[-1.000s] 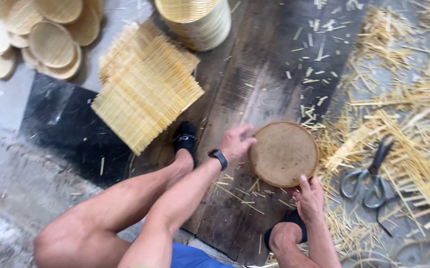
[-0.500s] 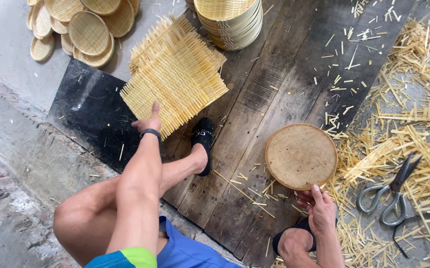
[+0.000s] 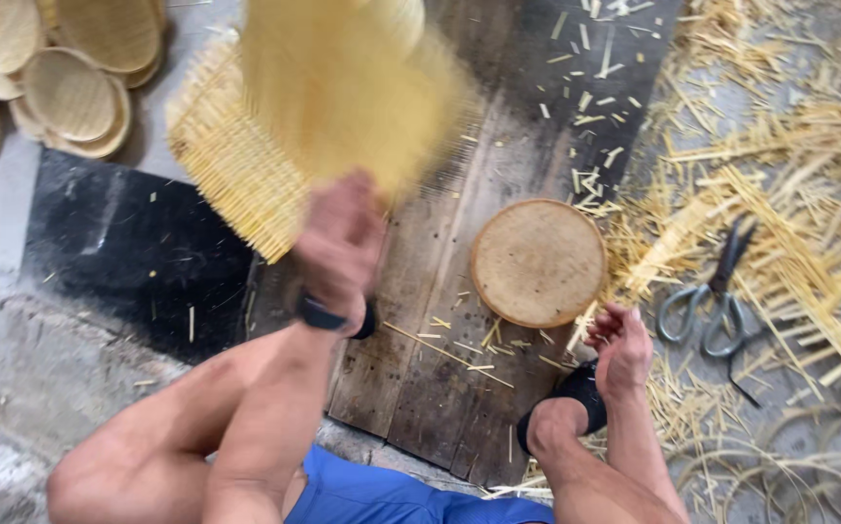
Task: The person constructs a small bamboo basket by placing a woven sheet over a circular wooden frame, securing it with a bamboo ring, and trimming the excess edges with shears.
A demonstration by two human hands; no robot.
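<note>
My left hand (image 3: 338,243), with a black band on its wrist, grips a square woven bamboo mat (image 3: 348,82) and holds it up above the floor; the mat is blurred. Below it lies a stack of similar woven mats (image 3: 231,165). A round wooden block (image 3: 537,262) sits on the dark wooden boards (image 3: 420,369). My right hand (image 3: 619,344) hovers just below and right of the block, fingers curled, nothing visible in it. My bare knees and black shoes frame the boards.
Large scissors (image 3: 711,291) lie in a heap of bamboo strips (image 3: 789,194) on the right. Several round woven trays (image 3: 62,87) are piled at the upper left. A black mat (image 3: 120,252) covers the floor on the left. Coiled bamboo hoops (image 3: 808,456) lie at lower right.
My left hand reached to the mat stack, took the top woven mat and lifted it toward me. My right hand stayed beside the round block.
</note>
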